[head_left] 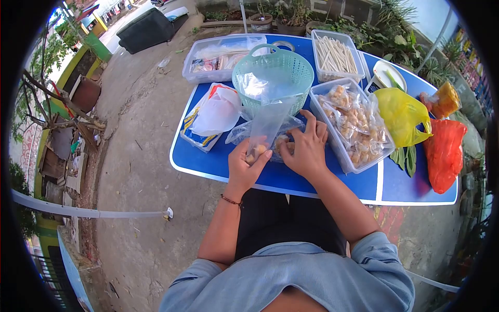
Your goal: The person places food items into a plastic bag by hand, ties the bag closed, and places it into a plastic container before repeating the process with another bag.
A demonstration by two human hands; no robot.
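My left hand (pixel 248 165) is closed around the lower end of a clear plastic bag (pixel 270 122). A few small round tan food pieces (pixel 255 152) sit at the bottom of that bag, and its upper part stands up in front of the green basket (pixel 273 67). Just to the right, my right hand (pixel 307 148) reaches with curled fingers into another clear bag (pixel 293 125) lying on the table, which has more tan pieces (pixel 283 143) in it. Whether its fingertips grip a piece is hidden.
Right of my hands stands a clear tub (pixel 358 127) of packed snack bags. Behind are a box of white sticks (pixel 335 54) and a box of packets (pixel 221 57). A white-and-blue pack (pixel 208 117) lies left; yellow (pixel 403 117) and red bags (pixel 445 153) sit right on the blue table (pixel 208 161).
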